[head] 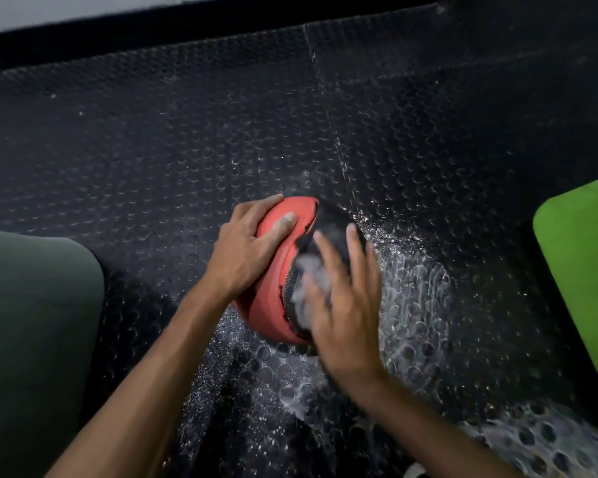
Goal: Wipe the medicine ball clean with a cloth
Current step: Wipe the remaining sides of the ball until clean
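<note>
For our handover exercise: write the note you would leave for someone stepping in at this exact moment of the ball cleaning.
Left hand: fingers spread flat on the red side of the ball, steadying it on the studded floor mat.
Right hand: blurred, pressing a pale cloth against the ball's black side.
Done: wiping is under way; the mat around the ball looks wet.
Left: how much is already clean cannot be told; the underside is hidden. Probably turn the ball and wipe the rest.
</note>
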